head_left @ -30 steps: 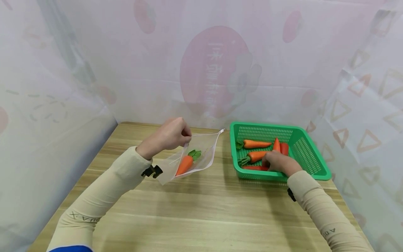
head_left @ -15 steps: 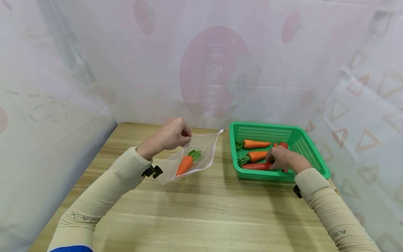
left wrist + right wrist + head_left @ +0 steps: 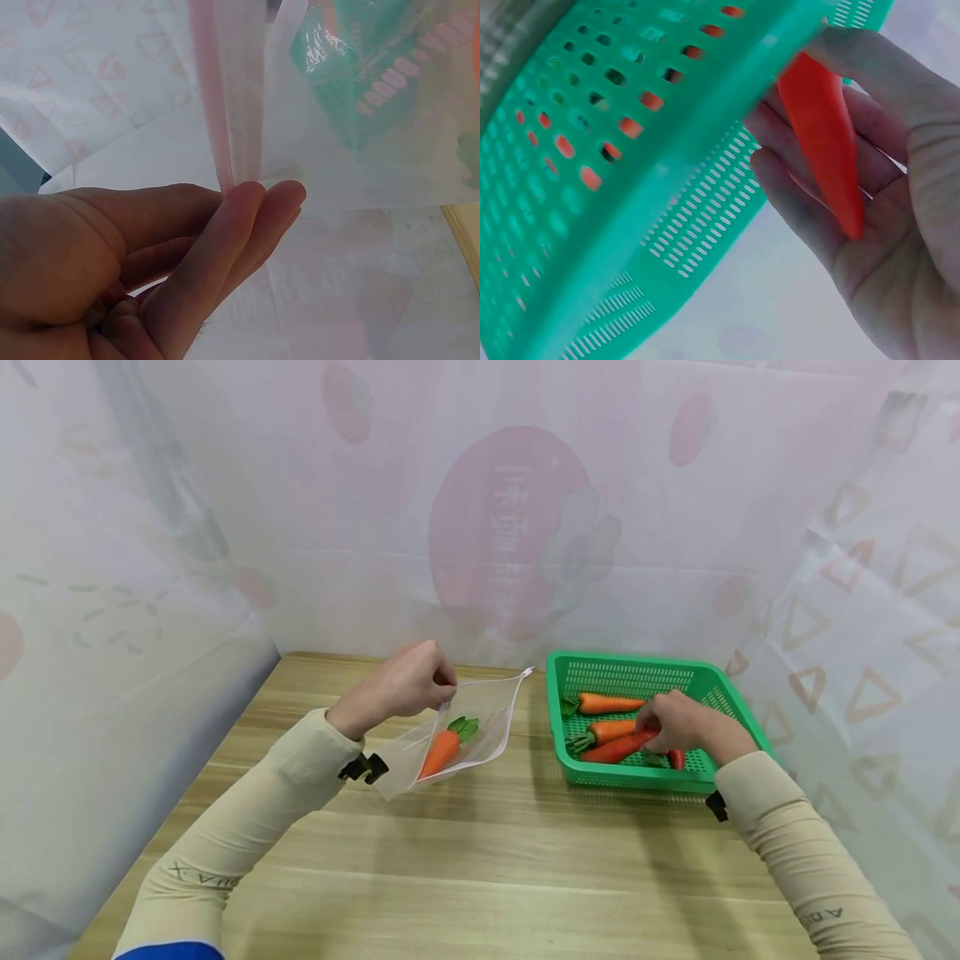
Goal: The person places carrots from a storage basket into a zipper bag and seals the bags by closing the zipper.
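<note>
On the wooden desk (image 3: 480, 852), the right hand (image 3: 678, 722) has now lifted a grasped carrot (image 3: 617, 747) inside the green basket (image 3: 742, 727) while the left hand (image 3: 408, 681) keeps pinching the clear bag (image 3: 487, 714) open.

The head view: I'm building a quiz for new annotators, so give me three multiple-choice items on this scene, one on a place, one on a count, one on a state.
1. Where does the green basket stand?
A. on the table's right side
B. on the floor
C. inside the bag

2. How many carrots lie in the clear zip bag?
A. none
B. one
C. three

3. What is the right hand doing?
A. resting flat on the table
B. zipping the bag
C. gripping a carrot in the basket

Answers: 1 A, it sits on the wooden table, right of the bag. 2 B, a single bagged carrot shows through. 3 C, its fingers curl round the carrot; the left hand pinches the bag.
</note>
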